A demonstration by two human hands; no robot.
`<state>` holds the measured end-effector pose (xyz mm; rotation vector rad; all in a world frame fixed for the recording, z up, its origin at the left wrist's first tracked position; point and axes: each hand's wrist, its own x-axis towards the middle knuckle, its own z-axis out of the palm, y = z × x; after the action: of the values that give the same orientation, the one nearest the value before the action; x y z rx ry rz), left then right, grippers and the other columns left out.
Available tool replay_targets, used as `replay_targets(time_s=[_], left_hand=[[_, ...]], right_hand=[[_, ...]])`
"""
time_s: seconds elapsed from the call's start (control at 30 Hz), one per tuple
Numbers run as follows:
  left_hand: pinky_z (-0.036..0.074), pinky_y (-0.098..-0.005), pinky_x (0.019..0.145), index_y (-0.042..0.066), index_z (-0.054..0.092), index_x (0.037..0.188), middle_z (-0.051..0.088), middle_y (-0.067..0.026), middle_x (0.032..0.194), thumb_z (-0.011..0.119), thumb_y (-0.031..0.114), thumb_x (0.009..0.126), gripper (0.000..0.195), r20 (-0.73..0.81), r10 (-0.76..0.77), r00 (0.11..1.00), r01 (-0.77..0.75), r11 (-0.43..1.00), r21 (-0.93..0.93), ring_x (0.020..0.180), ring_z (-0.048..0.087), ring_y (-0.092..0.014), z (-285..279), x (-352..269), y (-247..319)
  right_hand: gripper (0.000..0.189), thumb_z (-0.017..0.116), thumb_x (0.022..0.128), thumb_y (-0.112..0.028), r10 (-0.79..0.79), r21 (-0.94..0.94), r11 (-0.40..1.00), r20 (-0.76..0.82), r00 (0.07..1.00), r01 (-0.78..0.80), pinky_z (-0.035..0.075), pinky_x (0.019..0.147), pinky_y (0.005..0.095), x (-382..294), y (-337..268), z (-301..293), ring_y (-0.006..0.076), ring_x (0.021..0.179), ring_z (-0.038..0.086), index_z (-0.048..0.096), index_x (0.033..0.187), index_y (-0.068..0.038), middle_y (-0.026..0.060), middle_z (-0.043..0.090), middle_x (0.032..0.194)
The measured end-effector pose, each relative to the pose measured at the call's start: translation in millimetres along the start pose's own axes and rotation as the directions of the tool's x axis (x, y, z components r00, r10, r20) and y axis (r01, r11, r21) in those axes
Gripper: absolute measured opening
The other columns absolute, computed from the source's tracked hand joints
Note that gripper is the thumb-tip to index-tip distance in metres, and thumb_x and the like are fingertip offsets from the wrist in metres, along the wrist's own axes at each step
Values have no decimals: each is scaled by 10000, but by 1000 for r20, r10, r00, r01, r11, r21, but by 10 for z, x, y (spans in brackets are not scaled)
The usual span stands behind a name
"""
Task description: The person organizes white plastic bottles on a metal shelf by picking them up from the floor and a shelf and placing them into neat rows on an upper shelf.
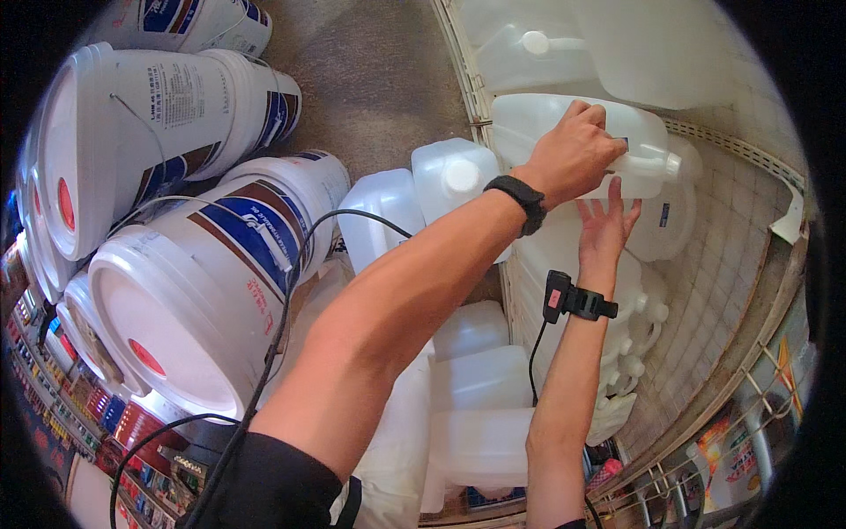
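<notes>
A translucent white plastic jug (529, 125) lies on its side at the upper right, its cap pointing right. My left hand (585, 149) reaches across from the lower left and grips the jug by its handle, with a black strap on the wrist. Just below it, my right hand (608, 225) is raised with its fingers spread. Its fingertips are at the jug's lower edge; whether they bear any of its weight cannot be seen. A black band with a small cabled device (562, 297) is around the right wrist.
Large white hydraulic oil pails (198, 317) are stacked at the left. Further jugs (456, 175) stand in the middle, and more (486, 377) sit below. A wire-mesh shelf (714, 278) curves along the right. A black cable (291, 284) hangs across my left side.
</notes>
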<state>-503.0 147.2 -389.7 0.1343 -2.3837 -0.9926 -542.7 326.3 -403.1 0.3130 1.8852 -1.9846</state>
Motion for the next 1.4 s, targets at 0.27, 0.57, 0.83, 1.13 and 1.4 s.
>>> replay_targets(time_s=[0.27,0.57,0.83,1.13,1.4], left_hand=[[517,-414,1029,87,863,1090,784,-76,895,887,193,817,294,32,-7,999,4,996,92,1057,672,-282,-41,38,-87],[505,-411,979,83,733,880,765,-31,790,821,155,782,150,-95,53,994,-48,998,48,955,636,-255,-233,-329,-59],[505,-392,950,101,727,840,747,-18,768,780,164,817,86,-173,76,982,-60,994,96,935,639,-234,-158,-335,-104],[497,-370,883,148,694,830,662,23,712,750,189,867,79,-129,120,984,-86,967,239,874,657,-197,-127,-334,-188],[468,-372,835,181,681,855,731,-17,710,734,220,913,87,-39,-52,998,57,989,135,789,695,-196,-21,-608,-326]], right_hand=[[1050,850,1034,-240,45,-27,999,26,999,-44,507,1153,655,25,-62,82,425,1573,435,92,1761,-248,115,411,1742],[951,798,1070,-218,-70,-72,994,102,992,77,501,1162,638,-311,101,19,327,1485,516,132,1746,-268,70,425,1713],[883,770,1075,-153,-63,-62,995,129,990,71,524,1179,626,-288,93,-103,327,1438,529,166,1709,-270,69,474,1617],[809,691,1124,-167,8,-109,994,106,994,4,563,1161,619,-201,39,-90,359,1442,522,142,1709,-274,133,437,1628],[672,670,1130,-134,87,-211,977,210,974,-42,559,1190,596,-131,249,-37,425,1348,644,256,1655,-204,132,575,1511]])
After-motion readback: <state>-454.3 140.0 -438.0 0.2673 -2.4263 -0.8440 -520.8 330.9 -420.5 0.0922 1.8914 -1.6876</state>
